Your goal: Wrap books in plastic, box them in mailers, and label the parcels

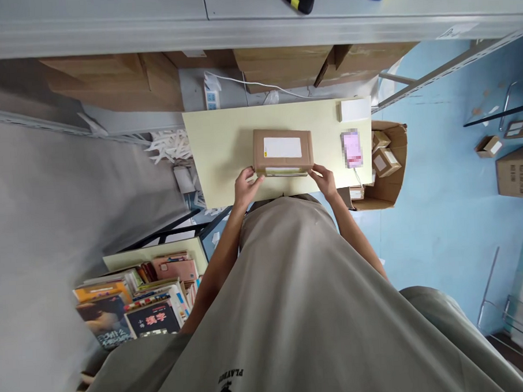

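Observation:
A brown cardboard box (282, 137) with a white label on top sits on the pale yellow table (220, 146). Something pale with a green edge shows along the box's near side. My left hand (246, 188) grips the near left corner of the box, fingers at its side and thumb in front. On the opposite corner, my right hand (324, 180) holds the box in the same way. To the right of the box lies a phone (352, 148) with a pinkish screen and a cable. Behind the phone rests a white stack or small box (355, 110).
A large open carton (391, 196) with several small parcels stands right of the table. Stacks of books (149, 299) are at lower left. Behind the table are big cardboard boxes (282, 65) and a power strip (211, 98), under a grey shelf (150, 22).

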Demonstrator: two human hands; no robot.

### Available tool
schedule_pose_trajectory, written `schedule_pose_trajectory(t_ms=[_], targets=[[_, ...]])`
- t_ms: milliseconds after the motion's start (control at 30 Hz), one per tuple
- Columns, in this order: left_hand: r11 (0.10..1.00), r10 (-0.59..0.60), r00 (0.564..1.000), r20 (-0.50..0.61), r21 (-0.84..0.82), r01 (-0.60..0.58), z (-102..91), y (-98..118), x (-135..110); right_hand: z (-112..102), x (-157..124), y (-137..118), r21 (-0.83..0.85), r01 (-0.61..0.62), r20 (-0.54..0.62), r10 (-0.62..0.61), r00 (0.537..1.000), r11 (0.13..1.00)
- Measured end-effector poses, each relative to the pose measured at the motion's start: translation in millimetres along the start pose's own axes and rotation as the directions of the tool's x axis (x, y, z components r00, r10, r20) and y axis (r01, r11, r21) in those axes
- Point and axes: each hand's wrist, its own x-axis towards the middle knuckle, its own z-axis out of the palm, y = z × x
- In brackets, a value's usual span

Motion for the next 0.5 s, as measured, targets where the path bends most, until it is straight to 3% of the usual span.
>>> schedule_pose_trajectory(t_ms=[167, 300, 400, 500], targets=[[0.985, 0.165, 0.986, 0.002, 0.055, -0.164, -14.5, 16, 4, -8, -4, -27, -0.108, 0.075, -0.134, -0.089, 0.987, 0.991], [0.985, 0.121, 0.992, 0.026, 0.125, -0.123, -13.4, 18, 8, -10, -2, -29, -0.237, -0.028, -0.128, -0.002, 0.992, 0.971], [0.984, 0.089, 0.995, 0.047, 0.15, -0.095, -12.5, 16, 6, -13, -4, -24, -0.237, -0.061, -0.084, 0.043, 0.996, 0.97], [0.985, 0.057, 0.998, 0.027, 0.159, -0.061, -13.3, 17, 2, -12, -10, -21, -0.201, -0.073, -0.119, 0.05, 0.992, 0.977]])
